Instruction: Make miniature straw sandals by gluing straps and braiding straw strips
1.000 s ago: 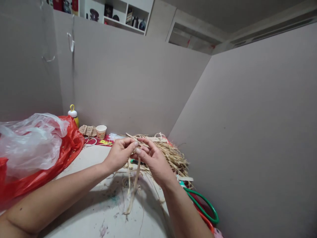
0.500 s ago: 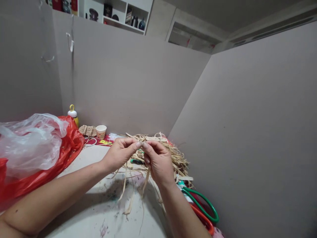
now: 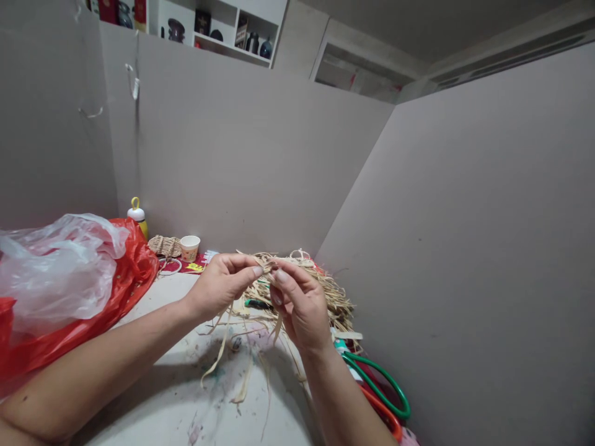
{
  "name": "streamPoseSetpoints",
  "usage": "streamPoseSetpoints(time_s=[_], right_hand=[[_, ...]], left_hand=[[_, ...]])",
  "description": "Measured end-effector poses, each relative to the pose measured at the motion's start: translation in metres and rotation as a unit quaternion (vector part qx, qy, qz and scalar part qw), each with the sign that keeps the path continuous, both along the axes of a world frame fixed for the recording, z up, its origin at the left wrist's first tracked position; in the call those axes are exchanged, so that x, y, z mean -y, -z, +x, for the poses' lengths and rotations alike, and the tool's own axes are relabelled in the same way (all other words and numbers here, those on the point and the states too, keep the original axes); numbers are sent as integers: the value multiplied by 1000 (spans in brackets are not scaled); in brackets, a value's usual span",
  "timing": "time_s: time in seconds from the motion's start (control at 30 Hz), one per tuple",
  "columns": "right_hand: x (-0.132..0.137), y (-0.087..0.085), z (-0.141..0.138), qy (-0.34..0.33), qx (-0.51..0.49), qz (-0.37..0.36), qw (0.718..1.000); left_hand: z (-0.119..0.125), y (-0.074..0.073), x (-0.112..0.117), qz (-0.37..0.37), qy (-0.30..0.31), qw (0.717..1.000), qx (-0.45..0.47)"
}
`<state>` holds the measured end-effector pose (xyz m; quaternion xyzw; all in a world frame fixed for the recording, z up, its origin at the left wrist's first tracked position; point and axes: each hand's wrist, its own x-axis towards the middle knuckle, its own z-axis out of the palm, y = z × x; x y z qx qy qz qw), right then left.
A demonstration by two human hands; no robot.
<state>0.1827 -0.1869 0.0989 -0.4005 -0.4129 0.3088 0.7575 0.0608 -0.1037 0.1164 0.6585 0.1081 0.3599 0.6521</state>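
My left hand [image 3: 222,286] pinches a small bit of dried straw strips [image 3: 266,264] between thumb and forefinger. Against it, my right hand [image 3: 304,310] is closed on the same strips, thumb and fingertips together. One loose pale strip [image 3: 222,353] dangles below my left hand, and a shorter end [image 3: 277,328] hangs under my right. Just behind the hands lies a heap of dry straw [image 3: 338,300]. A dark tool with a green end [image 3: 257,304] rests in front of the heap, partly hidden by my right hand.
Red and clear plastic bags [image 3: 60,266] fill the left side of the stained white table [image 3: 162,409]. At the back stand a paper cup [image 3: 190,248], a woven straw piece [image 3: 165,246] and a yellow bottle [image 3: 137,217]. Green-handled rings [image 3: 390,384] lie right; grey panels [image 3: 232,142] enclose the table.
My fingertips have parted slightly, so more of the straw shows between them. The strip hanging under my left hand has swung to the left.
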Motion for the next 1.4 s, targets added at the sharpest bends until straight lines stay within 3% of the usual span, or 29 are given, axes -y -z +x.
streamPoseSetpoints(time_s=[0.37,0.53,0.7,1.0,1.27,1.4], right_hand=[[-3,0,1,35,8,14,999],[-1,-4,1,13,17,-24,999],[0,-2,6,-4,112,-83,990],[2,-1,11,-54,150,-90,983],[4,-4,16,-137,144,-128,972],[3,-3,15,-86,158,-137,974]], left_hand=[[-1,1,3,95,-7,995,30],[0,6,1,130,-31,991,16],[0,6,1,164,-53,985,10],[0,5,3,197,-66,978,2],[-2,6,-4,271,-38,961,-44],[-6,-2,-10,294,1,952,-85]])
